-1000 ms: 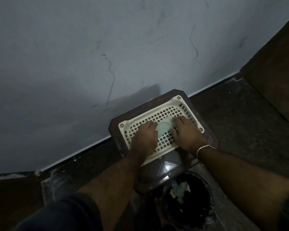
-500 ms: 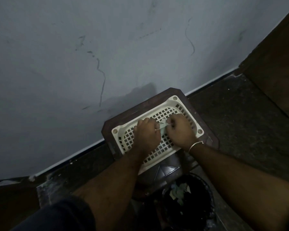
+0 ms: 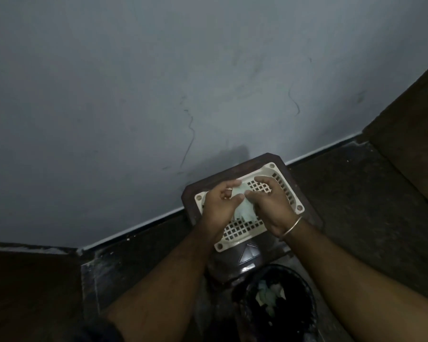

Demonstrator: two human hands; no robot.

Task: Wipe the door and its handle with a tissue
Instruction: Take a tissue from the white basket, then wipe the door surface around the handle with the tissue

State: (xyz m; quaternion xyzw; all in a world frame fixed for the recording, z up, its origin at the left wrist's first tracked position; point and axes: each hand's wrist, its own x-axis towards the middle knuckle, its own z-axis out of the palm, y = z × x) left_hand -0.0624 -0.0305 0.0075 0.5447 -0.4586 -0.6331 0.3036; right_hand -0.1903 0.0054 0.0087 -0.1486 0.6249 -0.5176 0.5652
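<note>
Two hands meet over the tray [image 3: 272, 169], the left hand [image 3: 220, 206] and the right hand [image 3: 273, 204], and both pinch the one tissue [image 3: 244, 207] between them, fingers curled on its edges, so that it hangs crumpled just above the tray's grid. My guess is that the tissue is being opened out or folded ready for wiping; no wiping has begun. The brown panel [image 3: 415, 134] at the right edge may be the door, but I cannot tell, and no handle shows. The likeliest slip from here is a tear: the tissue is thin, soft paper, pale and creased, and two grips pulling apart could split it or leave a scrap in each hand. Held low, a loose corner could also catch in the square holes of the tray, which is hard cream plastic, rectangular, with round bosses at its corners. It lies on a dark brown stool [image 3: 250, 257] of glossy moulded plastic with clipped corners, set against the wall [image 3: 158, 82], matt grey-blue and scuffed with dark streaks. If the tissue falls, it lands on a rough dark floor [image 3: 356, 193] or in the black bin [image 3: 304, 299], round and already holding crumpled scraps. A thin metal bangle [image 3: 292, 227] rings the right wrist.
</note>
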